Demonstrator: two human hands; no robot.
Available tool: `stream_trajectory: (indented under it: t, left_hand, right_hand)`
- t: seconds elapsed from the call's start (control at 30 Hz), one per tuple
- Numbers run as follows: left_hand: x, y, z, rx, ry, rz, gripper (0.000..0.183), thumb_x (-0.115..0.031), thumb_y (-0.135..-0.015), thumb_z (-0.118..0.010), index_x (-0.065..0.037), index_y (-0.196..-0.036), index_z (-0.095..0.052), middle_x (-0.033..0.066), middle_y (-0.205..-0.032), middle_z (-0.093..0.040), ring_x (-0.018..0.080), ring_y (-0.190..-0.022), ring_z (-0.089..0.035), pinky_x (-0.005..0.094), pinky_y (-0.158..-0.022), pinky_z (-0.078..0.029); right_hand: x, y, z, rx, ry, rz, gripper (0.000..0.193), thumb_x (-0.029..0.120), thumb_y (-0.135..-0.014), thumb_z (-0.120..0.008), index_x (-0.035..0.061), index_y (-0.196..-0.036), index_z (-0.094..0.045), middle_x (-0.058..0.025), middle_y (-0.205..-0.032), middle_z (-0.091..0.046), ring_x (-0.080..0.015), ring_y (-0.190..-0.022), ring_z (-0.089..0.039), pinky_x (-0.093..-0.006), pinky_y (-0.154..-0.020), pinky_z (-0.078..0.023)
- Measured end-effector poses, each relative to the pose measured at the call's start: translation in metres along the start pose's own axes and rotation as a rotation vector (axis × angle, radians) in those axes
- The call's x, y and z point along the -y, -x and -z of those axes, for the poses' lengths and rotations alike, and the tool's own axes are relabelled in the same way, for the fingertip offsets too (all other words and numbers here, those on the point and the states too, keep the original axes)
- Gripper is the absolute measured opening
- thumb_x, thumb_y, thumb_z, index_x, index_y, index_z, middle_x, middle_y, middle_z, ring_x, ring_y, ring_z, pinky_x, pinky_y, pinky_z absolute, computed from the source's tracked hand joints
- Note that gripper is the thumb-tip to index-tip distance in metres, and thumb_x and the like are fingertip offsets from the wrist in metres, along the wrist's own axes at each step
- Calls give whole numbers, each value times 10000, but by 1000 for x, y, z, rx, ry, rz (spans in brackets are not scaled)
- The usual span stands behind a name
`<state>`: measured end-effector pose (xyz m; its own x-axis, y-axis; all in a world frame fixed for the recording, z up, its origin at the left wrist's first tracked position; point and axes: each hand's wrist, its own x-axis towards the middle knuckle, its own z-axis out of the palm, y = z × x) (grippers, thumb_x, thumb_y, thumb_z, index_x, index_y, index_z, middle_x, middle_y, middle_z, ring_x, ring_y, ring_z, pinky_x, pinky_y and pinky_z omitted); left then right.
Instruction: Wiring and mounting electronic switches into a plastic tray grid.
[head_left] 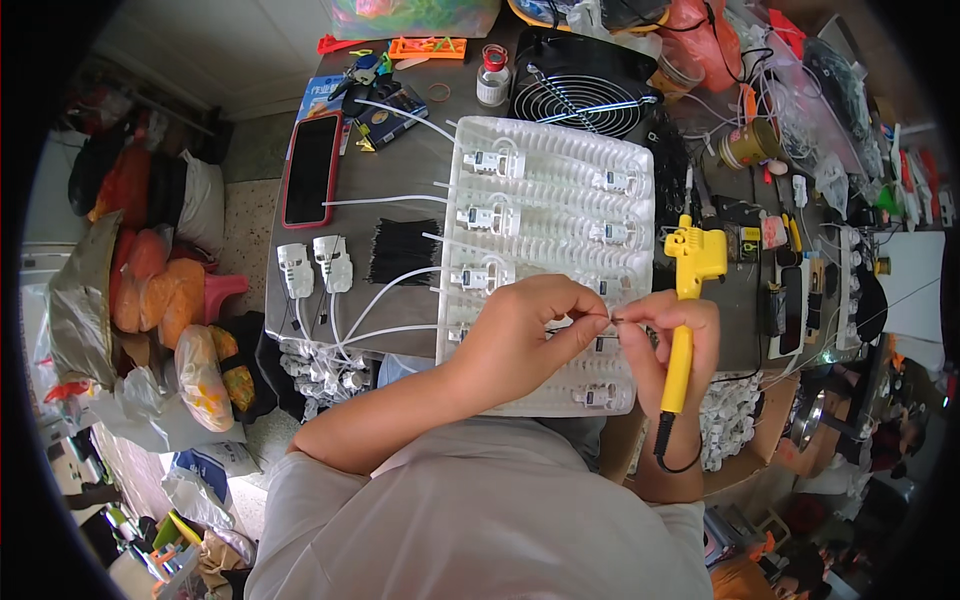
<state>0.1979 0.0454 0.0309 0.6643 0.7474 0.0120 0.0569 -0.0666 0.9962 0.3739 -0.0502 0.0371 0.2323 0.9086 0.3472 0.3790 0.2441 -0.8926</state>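
Note:
My left hand (535, 325) is closed, thumb and forefinger pinched together above the white tray (645, 270). Its fingertips meet those of my right hand (675, 335), and a thin dark bit shows between them, too small to name. Within my right hand is also a yellow corded tool (682, 350) that looks like a soldering iron, its narrow end upward and its black cord hanging below. Rows of clear coiled cords fill the tray, with white plug-like connectors (490, 218) lying on them. Several white cables (390, 200) stick out at the left side. My hands cover part of the lower rows.
Left of the tray lie a bundle of short black wires (403, 252), a red-edged phone (312, 170) and two white connectors (333, 265). Behind it stand a black fan (580, 85) and a red-capped bottle (493, 78). An open box of white parts (730, 420) sits lower right.

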Motion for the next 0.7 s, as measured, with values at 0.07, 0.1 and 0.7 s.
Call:
stream_trajectory:
  t: [0.07, 0.1, 0.7]
  left_hand:
    - [-1, -15, 4, 30, 68, 52, 58, -36, -890, -748, -12, -941, -739, 99, -921, -717, 212, -851, -678, 328, -756, -524]
    - [1, -30, 10, 35, -55, -63, 56, -47, -880, -745, -11, -921, -734, 100, -913, -706, 223, -848, -667, 334, -759, -522]
    - [66, -171, 17, -25, -778, -50, 143, -161, -797, -649, -86, -822, -768, 149, -922, -723, 346, -887, -696, 463, -786, -579]
  right_hand:
    - [-5, 0, 25, 1, 26, 56, 270, 91, -911, -760, 43, -1034, -524, -193, -1001, -713, -281, -934, -701, -422, -882, -551]
    - [-3, -5, 43, 21, 148, 83, 320, 324, -1021, -635, 33, -1075, -514, -222, -1006, -688, -273, -863, -658, -463, -908, -547]
    - [-76, -76, 264, -289, -711, -122, 444, 381, -1053, -593, 35, -1330, -629, -182, -1378, -615, -197, -1023, -589, -287, -692, -393]
